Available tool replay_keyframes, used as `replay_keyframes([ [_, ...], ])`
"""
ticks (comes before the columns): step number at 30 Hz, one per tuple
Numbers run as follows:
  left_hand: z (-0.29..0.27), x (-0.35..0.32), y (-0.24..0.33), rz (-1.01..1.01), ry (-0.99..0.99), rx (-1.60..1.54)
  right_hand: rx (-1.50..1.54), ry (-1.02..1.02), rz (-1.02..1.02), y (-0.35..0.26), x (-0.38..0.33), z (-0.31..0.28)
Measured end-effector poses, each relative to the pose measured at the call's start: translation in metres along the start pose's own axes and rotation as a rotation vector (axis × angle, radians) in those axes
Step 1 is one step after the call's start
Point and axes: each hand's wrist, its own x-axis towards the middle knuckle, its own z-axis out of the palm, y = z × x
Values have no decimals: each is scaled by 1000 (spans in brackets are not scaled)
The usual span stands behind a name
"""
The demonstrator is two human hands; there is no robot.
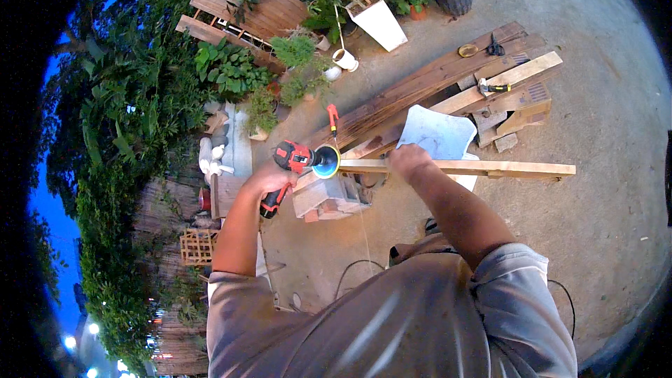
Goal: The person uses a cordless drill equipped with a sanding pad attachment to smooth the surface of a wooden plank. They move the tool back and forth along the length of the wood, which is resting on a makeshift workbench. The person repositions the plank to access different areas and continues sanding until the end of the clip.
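My left hand [268, 180] is wrapped round the handle of a red and black cordless drill [294, 157]. A round sanding disc [327, 162] is fitted on the drill's front, its edge at the left end of a pale wooden beam [518, 167]. Closed over that beam, to the right of the disc, is my right hand [409, 159]. The beam's left part lies over a stack of blocks [322, 203]. Just beyond the beam stands a pale blue-white plastic seat or panel [437, 131], partly hidden by my right hand.
Long brown planks [427, 82] lie beyond, with another pale beam [535, 70] on them. A yellow and black hand tool [494, 88] rests there, near a cardboard box [528, 106]. A red-handled tool [332, 116] is beyond the disc. A white planter [379, 24] stands farther back.
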Motion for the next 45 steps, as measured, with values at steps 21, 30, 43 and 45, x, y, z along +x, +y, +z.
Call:
replay_keyframes([
  [21,-1,3,-1,16,70,13,29,21,-4,-1,0,-12],
  [30,-5,8,-15,24,90,10,13,98,7,-2,0,-6],
  [43,-8,4,-13,6,75,20,-117,84,-102,-1,-6,-9],
  [45,-8,5,-15,-7,59,-20,-186,88,-154,-1,-7,-11],
])
